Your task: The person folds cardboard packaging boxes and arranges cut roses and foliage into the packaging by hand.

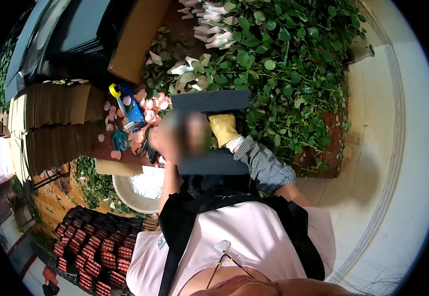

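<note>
My left hand (pixel 164 143) is bare and sits at the left of a blurred patch. The blur smears its fingers and hides what lies against them. Across from it, my right hand (pixel 224 129) wears a yellow glove, with a checked sleeve cover on the forearm. Its gloved fingers look curled, but what they hold is hidden. Dark corrugated sheet (pixel 209 100) shows just beyond both hands, and a flat dark piece (pixel 213 163) lies on the near side. Something pale pink is smeared between the hands. Pink petals (pixel 153 106) are scattered beside my left hand.
Leafy stems (pixel 293 84) cover the right of the table, with pale rose heads (pixel 214 29) at the far end. Teal scissors (pixel 120 140), a yellow-handled cutter (pixel 118 93) and a blue box (pixel 133 112) lie left. A basin (pixel 122 190) stands below; stacked cardboard (pixel 52 123) is further left.
</note>
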The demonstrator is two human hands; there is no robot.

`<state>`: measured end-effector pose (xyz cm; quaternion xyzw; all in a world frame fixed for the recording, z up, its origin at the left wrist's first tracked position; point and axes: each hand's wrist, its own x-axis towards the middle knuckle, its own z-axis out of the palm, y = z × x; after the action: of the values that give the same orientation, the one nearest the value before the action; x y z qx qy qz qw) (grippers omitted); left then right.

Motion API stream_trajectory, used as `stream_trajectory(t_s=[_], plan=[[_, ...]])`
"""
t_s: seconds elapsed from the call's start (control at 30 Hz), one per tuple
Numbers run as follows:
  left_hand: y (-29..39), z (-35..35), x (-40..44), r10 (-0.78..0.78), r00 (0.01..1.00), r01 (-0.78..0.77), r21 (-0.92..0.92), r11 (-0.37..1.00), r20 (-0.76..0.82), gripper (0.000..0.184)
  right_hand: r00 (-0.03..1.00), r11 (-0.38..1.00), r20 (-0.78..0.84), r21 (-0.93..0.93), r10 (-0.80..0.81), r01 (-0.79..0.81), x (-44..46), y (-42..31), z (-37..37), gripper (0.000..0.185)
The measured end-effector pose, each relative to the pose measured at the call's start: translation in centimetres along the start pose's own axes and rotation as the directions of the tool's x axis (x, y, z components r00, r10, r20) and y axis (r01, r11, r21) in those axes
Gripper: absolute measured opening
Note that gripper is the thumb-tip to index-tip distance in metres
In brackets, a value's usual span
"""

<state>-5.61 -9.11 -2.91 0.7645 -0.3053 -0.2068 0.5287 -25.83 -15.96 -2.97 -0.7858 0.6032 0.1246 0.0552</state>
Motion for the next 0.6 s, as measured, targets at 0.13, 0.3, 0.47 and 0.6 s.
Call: stream_trajectory(t_s=[0.13,0.3,0.47,0.6], plan=[[-0.3,-5.6,4.3,0.253,0.936,-0.267,0.027,0.963,0.243,0.012,0.978,0.988,-0.155,0.044,-0.139,0.147,-0.1,0.3,-1.3,0.024],[-1.1,-2.3,4.1,0.090,0.500,-0.082,-0.056,0.995,0.861,0.035,0.993,0.970,0.044,0.222,-0.107,0.095,-0.3,0.5,-2.0,0.029],[3.3,0.5,0.3,0.592,0.361,-0.796,-0.092,0.598,0.721,0.032,0.999,0.967,-0.009,0.251,-0.040,0.041,-0.4,1.0,-0.7,0.023],[-2.3,-2.6,2.1,0.342,0.565,-0.686,0.196,0.701,0.751,0.038,0.998,0.960,-0.056,0.277,-0.020,0.035,0.4,0.7,0.2,0.022]])
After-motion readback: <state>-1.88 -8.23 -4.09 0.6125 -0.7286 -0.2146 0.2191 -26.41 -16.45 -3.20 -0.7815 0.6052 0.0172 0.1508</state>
